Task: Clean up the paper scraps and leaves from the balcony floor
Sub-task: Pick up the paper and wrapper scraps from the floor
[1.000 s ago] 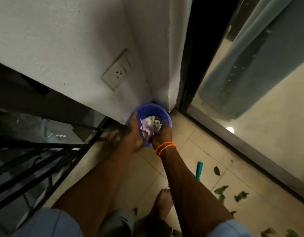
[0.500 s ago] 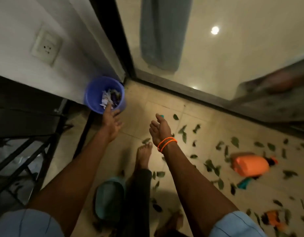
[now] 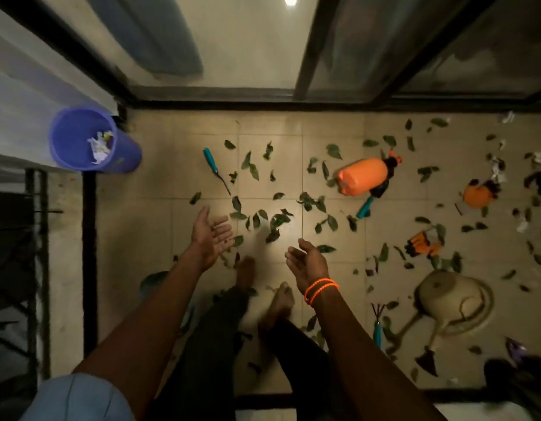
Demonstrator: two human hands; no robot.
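Hovering hands: left hand (image 3: 210, 235) and right hand (image 3: 305, 264) are both held out above the floor, palms turned inward, fingers relaxed and spread, holding nothing.
Bin: a blue bin (image 3: 80, 138) stands at ten o'clock from the hands, in the corner against the white wall, well apart from both.
Paper scraps: crumpled white scraps (image 3: 99, 146) lie inside the bin; more scraps (image 3: 497, 170) lie on the tiles far out at two o'clock.
Leaves: green leaves (image 3: 279, 220) are scattered over the tiled floor (image 3: 159, 226), thickest at twelve to one o'clock just beyond the fingertips, and on towards three o'clock.
Wrist: orange bead bands (image 3: 320, 287) circle the right wrist.
Other items: an orange bottle (image 3: 364, 175) lies on its side at one o'clock; a teal-handled tool (image 3: 211, 161) lies at twelve o'clock; a tan watering can (image 3: 448, 302) lies tipped at four o'clock.
Feet: two bare feet (image 3: 246, 270) stand on the tiles under the forearms.
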